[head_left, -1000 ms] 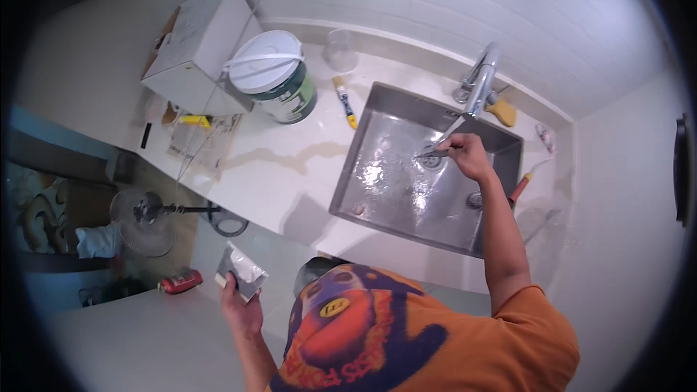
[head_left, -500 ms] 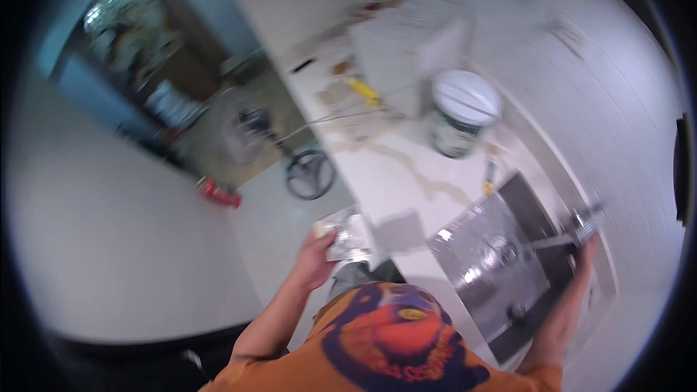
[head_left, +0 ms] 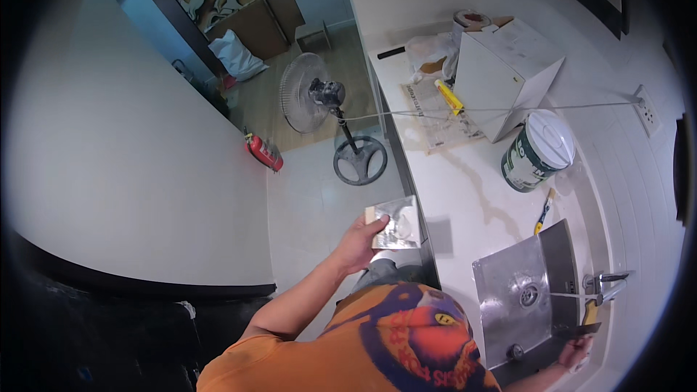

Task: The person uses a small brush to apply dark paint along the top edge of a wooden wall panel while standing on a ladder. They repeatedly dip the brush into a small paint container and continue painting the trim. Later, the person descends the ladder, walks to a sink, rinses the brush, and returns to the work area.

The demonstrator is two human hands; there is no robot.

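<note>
My left hand (head_left: 356, 242) is closed on a flat, nearly square metal scraper (head_left: 404, 222). It has a pale strip along one side, and my thumb lies on the shiny, smeared face. This hand is in front of the counter edge, above the floor. At the sink's right rim, my right hand (head_left: 576, 353) has curled fingers against the dark blade of a putty knife (head_left: 591, 315) with a yellowish handle. The blade hides part of the fingers. Close by stands a chrome faucet (head_left: 604, 287), a thin pale stream running from it across the steel sink (head_left: 502, 297).
On the white counter (head_left: 454, 203) are a lidded paint bucket (head_left: 538, 151), a paintbrush (head_left: 544, 212), a yellow tube (head_left: 449, 97) on newspaper and a white box (head_left: 501, 72). A cord crosses to the wall socket (head_left: 647, 110). A fan (head_left: 327, 94) and fire extinguisher (head_left: 263, 151) stand on the floor.
My right hand has moved from beside the faucet toward the near end of the sink, to the putty knife. My left hand still holds the metal scraper. The view has turned and sharpened.
</note>
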